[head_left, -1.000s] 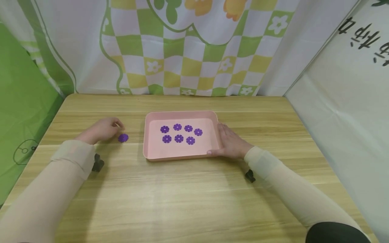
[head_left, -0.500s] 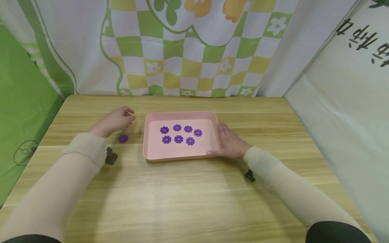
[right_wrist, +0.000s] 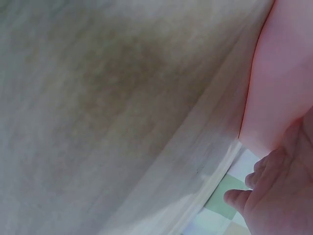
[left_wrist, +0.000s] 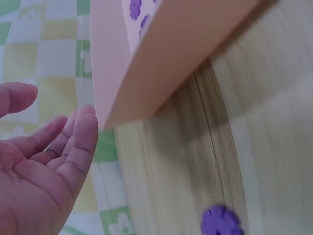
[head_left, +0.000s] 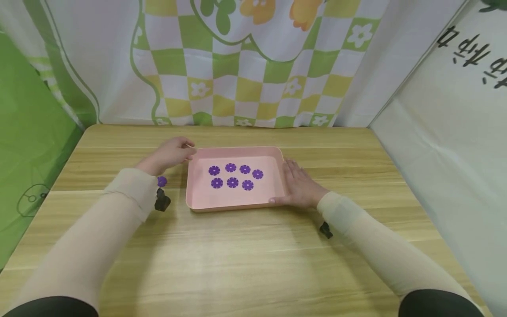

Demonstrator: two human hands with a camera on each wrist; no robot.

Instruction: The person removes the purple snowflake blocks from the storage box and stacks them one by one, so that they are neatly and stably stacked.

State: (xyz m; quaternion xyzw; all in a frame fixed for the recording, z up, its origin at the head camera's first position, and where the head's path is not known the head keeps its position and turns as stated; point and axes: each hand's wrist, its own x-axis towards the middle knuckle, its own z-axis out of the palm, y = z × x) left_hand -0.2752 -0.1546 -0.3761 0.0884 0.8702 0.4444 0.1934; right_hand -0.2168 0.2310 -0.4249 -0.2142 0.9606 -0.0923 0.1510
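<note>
A shallow pink tray [head_left: 214, 199] lies at the middle of the table, with several purple notched plastic discs [head_left: 232, 182] flat in it in two rows. My left hand [head_left: 171, 154] is at the tray's far left corner. The left wrist view shows its fingers [left_wrist: 80, 139] loosely extended beside that corner, with nothing held; whether they touch is unclear. Against the tray's right side lies my right hand [head_left: 304, 188], fingers straight along the wall and thumb at the near right corner. One loose purple disc [head_left: 162, 181] lies on the table left of the tray, partly hidden by the left sleeve.
The wooden table [head_left: 253, 264] ends at the back against a green and yellow checked curtain [head_left: 249, 66]. A white sheet [head_left: 447, 145] hangs along the right side, a green one [head_left: 31, 145] along the left.
My left hand has moved right and away from me, from beside the loose disc to the tray's far left corner. The right hand, tray and discs stay in place.
</note>
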